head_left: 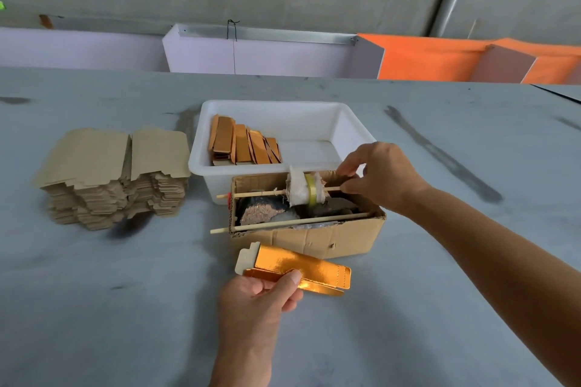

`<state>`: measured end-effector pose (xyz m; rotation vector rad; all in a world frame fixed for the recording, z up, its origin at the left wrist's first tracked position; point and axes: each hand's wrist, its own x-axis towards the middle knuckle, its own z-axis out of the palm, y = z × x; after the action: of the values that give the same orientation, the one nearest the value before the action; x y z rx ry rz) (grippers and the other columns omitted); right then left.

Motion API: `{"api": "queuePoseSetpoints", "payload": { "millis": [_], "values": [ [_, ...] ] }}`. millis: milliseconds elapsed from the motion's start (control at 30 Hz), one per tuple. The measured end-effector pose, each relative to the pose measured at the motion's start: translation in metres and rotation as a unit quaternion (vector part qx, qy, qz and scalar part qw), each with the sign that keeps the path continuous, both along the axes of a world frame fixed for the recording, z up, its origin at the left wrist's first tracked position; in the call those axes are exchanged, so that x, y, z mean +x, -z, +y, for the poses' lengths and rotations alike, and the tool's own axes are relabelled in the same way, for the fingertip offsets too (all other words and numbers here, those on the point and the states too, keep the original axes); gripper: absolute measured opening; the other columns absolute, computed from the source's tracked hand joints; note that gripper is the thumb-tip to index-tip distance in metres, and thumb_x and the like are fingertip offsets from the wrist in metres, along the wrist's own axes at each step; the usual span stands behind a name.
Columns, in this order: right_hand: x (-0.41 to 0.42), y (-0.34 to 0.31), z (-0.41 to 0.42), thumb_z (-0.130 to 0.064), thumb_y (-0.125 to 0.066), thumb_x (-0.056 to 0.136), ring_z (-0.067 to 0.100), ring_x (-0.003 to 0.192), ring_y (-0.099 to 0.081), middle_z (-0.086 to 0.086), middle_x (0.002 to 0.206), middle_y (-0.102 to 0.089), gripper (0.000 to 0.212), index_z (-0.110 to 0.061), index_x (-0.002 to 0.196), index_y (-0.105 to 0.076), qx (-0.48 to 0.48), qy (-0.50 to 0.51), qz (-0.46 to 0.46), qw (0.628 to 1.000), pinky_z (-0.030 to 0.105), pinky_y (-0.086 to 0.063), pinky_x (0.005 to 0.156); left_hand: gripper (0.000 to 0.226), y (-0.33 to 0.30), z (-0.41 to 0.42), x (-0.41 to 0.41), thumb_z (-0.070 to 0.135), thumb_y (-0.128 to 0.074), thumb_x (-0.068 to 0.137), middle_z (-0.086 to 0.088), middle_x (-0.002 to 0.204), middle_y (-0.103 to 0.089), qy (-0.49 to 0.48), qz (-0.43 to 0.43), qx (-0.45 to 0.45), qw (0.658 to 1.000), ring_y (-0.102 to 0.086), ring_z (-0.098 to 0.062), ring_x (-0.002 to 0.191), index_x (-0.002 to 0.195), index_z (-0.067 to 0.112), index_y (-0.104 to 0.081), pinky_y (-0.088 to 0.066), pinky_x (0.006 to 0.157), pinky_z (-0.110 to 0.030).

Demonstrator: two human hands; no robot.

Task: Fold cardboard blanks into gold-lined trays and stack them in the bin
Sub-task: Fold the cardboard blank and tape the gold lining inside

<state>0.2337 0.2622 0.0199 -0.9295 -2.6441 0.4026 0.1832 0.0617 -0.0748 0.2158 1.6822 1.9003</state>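
My left hand (264, 295) pinches a partly folded gold-lined blank (301, 270) low over the table, thumb pressed on its gold face. My right hand (377, 179) reaches over a brown cardboard box (330, 239), fingertips at the right end of a thin wooden stick (261, 194) that carries a cloth-wrapped roll with yellow tape (303, 188). Behind the box stands the white plastic bin (355, 129) with several folded gold trays (245, 144) leaning in its left half. A tall stack of flat brown blanks (116, 179) sits at the left.
A second stick (283, 225) lies across the front of the cardboard box, jutting out to the left. The grey table (125, 308) stretches wide around everything. White and orange panels (424, 60) stand along the far edge.
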Motion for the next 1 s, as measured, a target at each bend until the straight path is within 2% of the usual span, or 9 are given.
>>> {"api": "queuePoseSetpoints", "payload": {
  "millis": [133, 233, 333, 433, 500, 667, 867, 1000],
  "values": [
    [-0.007, 0.010, 0.001, -0.015, -0.071, 0.079, 0.007, 0.078, -0.051, -0.006, 0.100, -0.066, 0.018, -0.022, 0.096, -0.072, 0.062, -0.017, -0.037, 0.997, 0.020, -0.039, 0.068, 0.011, 0.001, 0.000, 0.000, 0.008, -0.076, 0.072, -0.012, 0.059, -0.069, 0.002, 0.002, -0.006, 1.000, -0.066, -0.017, 0.050, 0.064, 0.005, -0.070, -0.050, 0.046, -0.020],
    [-0.012, 0.012, 0.001, -0.016, -0.064, 0.085, 0.017, 0.090, -0.057, -0.004, 0.102, -0.063, 0.018, -0.024, 0.100, -0.071, 0.112, -0.037, -0.091, 0.989, 0.024, -0.041, 0.069, 0.011, 0.001, 0.000, 0.000, 0.007, -0.076, 0.072, -0.012, 0.058, -0.069, -0.001, -0.001, -0.007, 1.000, -0.066, -0.017, 0.049, 0.063, 0.004, -0.069, -0.051, 0.046, -0.021],
    [-0.015, 0.014, 0.000, -0.013, -0.057, 0.090, 0.019, 0.086, -0.058, -0.003, 0.097, -0.060, 0.017, -0.024, 0.097, -0.068, 0.226, -0.073, -0.152, 0.959, 0.028, -0.047, 0.066, 0.012, 0.001, 0.000, -0.001, 0.007, -0.075, 0.072, -0.013, 0.058, -0.068, 0.000, -0.004, -0.005, 1.000, -0.065, -0.016, 0.047, 0.064, 0.002, -0.069, -0.050, 0.045, -0.019],
    [-0.017, 0.020, -0.001, -0.007, -0.053, 0.091, 0.015, 0.076, -0.048, -0.004, 0.089, -0.056, 0.014, -0.018, 0.093, -0.062, 0.303, -0.097, -0.184, 0.930, 0.027, -0.036, 0.056, 0.011, 0.001, 0.000, -0.001, 0.008, -0.075, 0.072, -0.012, 0.058, -0.069, 0.001, -0.002, -0.006, 1.000, -0.065, -0.016, 0.048, 0.065, 0.002, -0.069, -0.050, 0.045, -0.019],
    [-0.017, 0.022, -0.001, -0.006, -0.051, 0.092, 0.015, 0.074, -0.042, -0.004, 0.086, -0.052, 0.015, -0.017, 0.093, -0.061, 0.317, -0.107, -0.194, 0.922, 0.026, -0.033, 0.055, 0.010, 0.001, 0.001, -0.001, 0.007, -0.075, 0.072, -0.012, 0.059, -0.069, 0.000, -0.004, -0.004, 1.000, -0.066, -0.017, 0.049, 0.066, 0.003, -0.069, -0.050, 0.045, -0.019],
    [-0.017, 0.024, 0.002, -0.010, -0.049, 0.094, 0.014, 0.075, -0.044, -0.003, 0.088, -0.057, 0.015, -0.018, 0.097, -0.062, 0.322, -0.121, -0.201, 0.917, 0.026, -0.035, 0.056, 0.010, 0.000, 0.000, 0.000, 0.004, -0.074, 0.074, -0.013, 0.059, -0.069, 0.003, -0.004, 0.008, 1.000, -0.065, -0.017, 0.049, 0.064, 0.004, -0.070, -0.052, 0.047, -0.020],
    [-0.018, 0.023, 0.003, -0.004, -0.049, 0.091, 0.015, 0.072, -0.040, -0.005, 0.079, -0.042, 0.019, -0.018, 0.095, -0.062, 0.325, -0.116, -0.198, 0.917, 0.027, -0.031, 0.055, 0.007, -0.001, -0.001, 0.000, 0.006, -0.074, 0.074, -0.011, 0.060, -0.070, 0.004, -0.006, 0.005, 1.000, -0.066, -0.017, 0.051, 0.068, 0.004, -0.070, -0.052, 0.047, -0.020],
    [-0.014, 0.023, 0.003, -0.009, -0.055, 0.089, 0.015, 0.080, -0.047, -0.006, 0.087, -0.053, 0.019, -0.020, 0.100, -0.064, 0.281, -0.112, -0.163, 0.939, 0.027, -0.038, 0.059, 0.009, -0.002, 0.000, 0.001, 0.003, -0.074, 0.074, -0.011, 0.057, -0.068, 0.001, -0.008, 0.012, 1.000, -0.065, -0.016, 0.049, 0.066, 0.003, -0.069, -0.053, 0.047, -0.020]
  ]
}}
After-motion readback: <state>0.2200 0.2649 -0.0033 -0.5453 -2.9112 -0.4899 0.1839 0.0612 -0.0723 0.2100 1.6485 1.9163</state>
